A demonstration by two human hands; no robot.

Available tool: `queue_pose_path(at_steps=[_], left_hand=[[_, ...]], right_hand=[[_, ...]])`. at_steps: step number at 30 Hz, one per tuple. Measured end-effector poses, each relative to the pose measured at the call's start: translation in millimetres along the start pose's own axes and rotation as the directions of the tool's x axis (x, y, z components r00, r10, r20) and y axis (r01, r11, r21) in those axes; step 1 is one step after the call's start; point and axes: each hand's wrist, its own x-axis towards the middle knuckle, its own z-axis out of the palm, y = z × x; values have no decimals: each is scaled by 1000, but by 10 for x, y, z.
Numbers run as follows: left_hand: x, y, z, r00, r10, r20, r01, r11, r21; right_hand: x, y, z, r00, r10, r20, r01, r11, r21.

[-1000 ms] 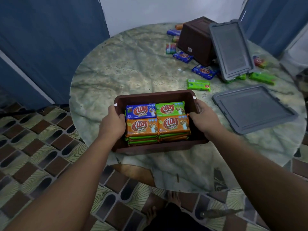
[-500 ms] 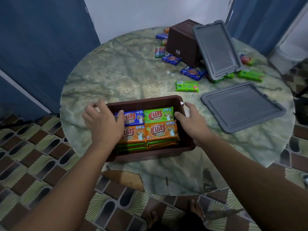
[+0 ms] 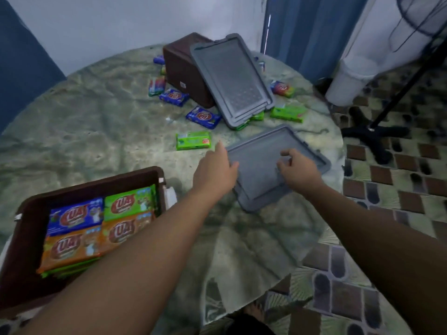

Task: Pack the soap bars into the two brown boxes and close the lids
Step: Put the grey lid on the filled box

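The near brown box point(image 3: 26, 228) stands at the lower left, filled with stacked blue, green and orange soap bars point(image 3: 96, 226). Its grey lid point(image 3: 261, 184) lies flat on the table to the right. My left hand point(image 3: 214, 171) holds the lid's left edge, thumb on top. My right hand point(image 3: 298, 171) is over the lid's middle, fingers loosely curled, holding nothing. At the back, the second brown box point(image 3: 186, 68) lies tipped on its side with another grey lid point(image 3: 232, 78) leaning on it. Loose bars lie around it: green point(image 3: 193, 140), blue point(image 3: 203, 116), blue point(image 3: 174, 96), green point(image 3: 287, 114).
The round marble table point(image 3: 96, 131) ends just right of the flat lid. Beyond that edge are a patterned tile floor, a black fan stand point(image 3: 372, 134) and a white bin point(image 3: 348, 85). Blue curtains hang at the back right.
Both hands let go of the filled box and moved right to the flat grey lid. My view turned right, so the box now sits at the lower left.
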Motion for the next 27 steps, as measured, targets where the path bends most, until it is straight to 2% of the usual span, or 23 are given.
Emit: queue_pose_path(at_steps=[3,7,11,14,18,20,23,27], left_hand=[[163,7,416,946,-261,191,266,964,-1],[219,-122,674,886,-387,253,400,917,4],[357,-87,626,857,-437,274,438,897,59],[460,-113,546,872,-441,213,411,895,170],[499,-114,535,868,-471,158,437,875,207],[491,-105,547,842,-525,126,511,850,126],[484,-135,558,798,-590,119,601,792,-104],[506,-51,451,836,-524,160,542,746,-389]], right_hand=[[223,265,-214,1000,-9,18,10,999,-47],[393,462,-310,1000,-31,-4,30,989,-148],[562,526,-339,998,19,60,-6,977,-211],[600,541,-299,998,46,48,-34,972,-233],[585,597,-210,996,72,55,-57,970,-237],[568,613,-186,989,131,67,-116,973,-198],[554,641,-168,979,200,48,-196,978,-75],[548,655,-193,956,294,17,-291,930,224]])
